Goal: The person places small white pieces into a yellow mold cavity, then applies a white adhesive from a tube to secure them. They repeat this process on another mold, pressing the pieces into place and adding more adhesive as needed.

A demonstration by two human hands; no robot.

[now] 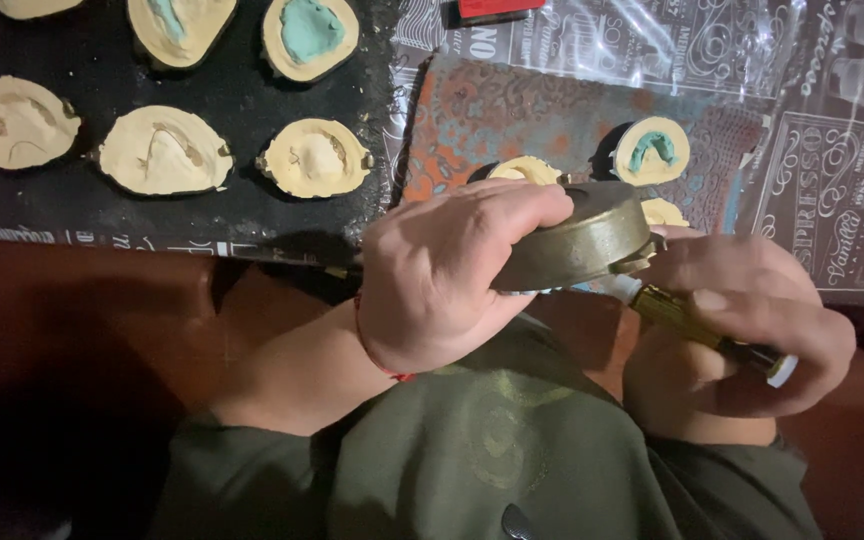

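Left hand (444, 272), centre frame, fingers curled tight round a round brass-coloured metal flask (577, 238), holding it tilted above the lap, just off the counter (102, 290) edge. Right hand (742, 325), lower right, fingers closed on a slim brass-handled tool (697, 328) w/ its tip at the flask's rim. Looks like the step in hand is prying or scraping at the flask seam; next move prob. calls for firm left grip + small controlled push w/ the tool. Upper left: black mat (242, 100) w/ cream plaster moulds (163, 150), one w/ teal filling (310, 35). Upper right: patterned rust-and-teal cloth (512, 115) carrying more moulds.
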